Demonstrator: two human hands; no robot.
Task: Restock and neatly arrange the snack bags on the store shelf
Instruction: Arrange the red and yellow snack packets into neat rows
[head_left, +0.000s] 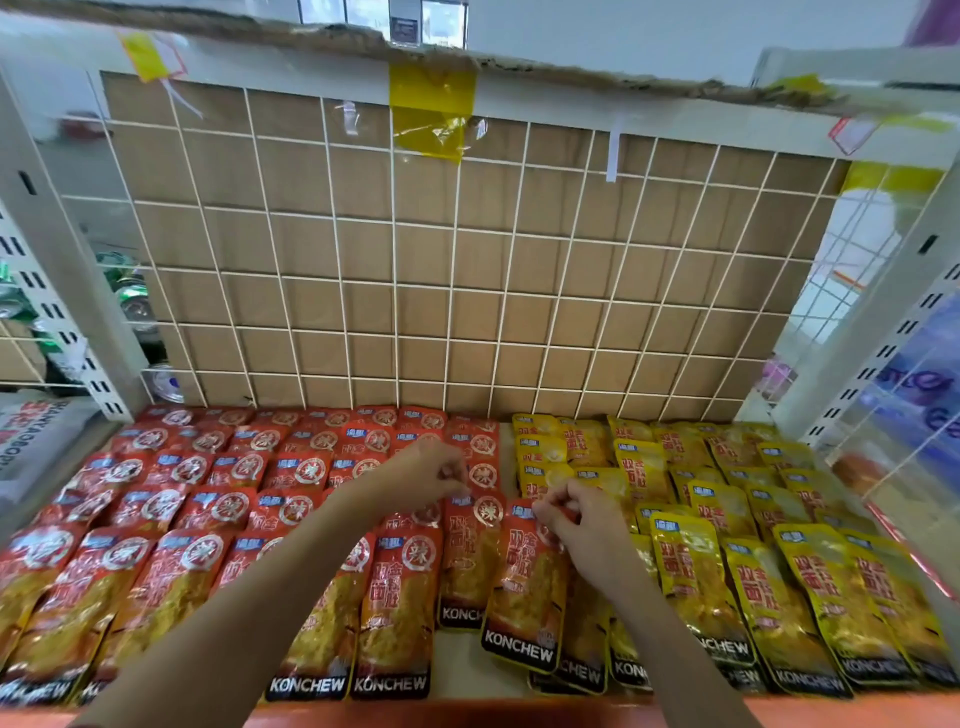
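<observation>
Now | left hand (431, 470) pinches red foil snack bag (467, 566) top | right hand (576, 525) pinches tilted red bag (524, 592), 3 o'clock

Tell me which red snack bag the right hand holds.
The rightmost red plastic snack bag, bordering the yellow bags; the right hand pinches its top edge, the left hand pinches the neighbouring red bag.

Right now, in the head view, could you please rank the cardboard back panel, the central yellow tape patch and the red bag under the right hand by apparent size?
1. cardboard back panel
2. red bag, though nearer the camera
3. central yellow tape patch
</observation>
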